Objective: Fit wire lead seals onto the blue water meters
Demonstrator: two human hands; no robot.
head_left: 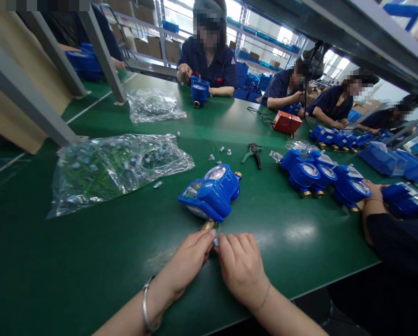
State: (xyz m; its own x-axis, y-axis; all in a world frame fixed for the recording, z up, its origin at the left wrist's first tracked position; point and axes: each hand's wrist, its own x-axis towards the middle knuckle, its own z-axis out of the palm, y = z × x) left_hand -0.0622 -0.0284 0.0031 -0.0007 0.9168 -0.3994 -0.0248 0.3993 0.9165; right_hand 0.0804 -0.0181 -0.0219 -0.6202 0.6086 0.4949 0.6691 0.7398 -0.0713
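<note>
A blue water meter with brass ends lies on the green table in front of me. From its near end a thin green wire loops down to a small pale-blue seal. My left hand pinches at this seal from the left, just under the near brass fitting. Fingers curled, my right hand closes on the seal from the right. The fingertips of both hands nearly meet and partly hide the seal. Beyond the meter lie green-handled pliers and a few loose seals.
A clear bag of green-wired seals lies left, another bag behind it. Several blue meters stand right, near a co-worker's hand. A red box sits farther back. Co-workers sit across the table. A metal post rises left.
</note>
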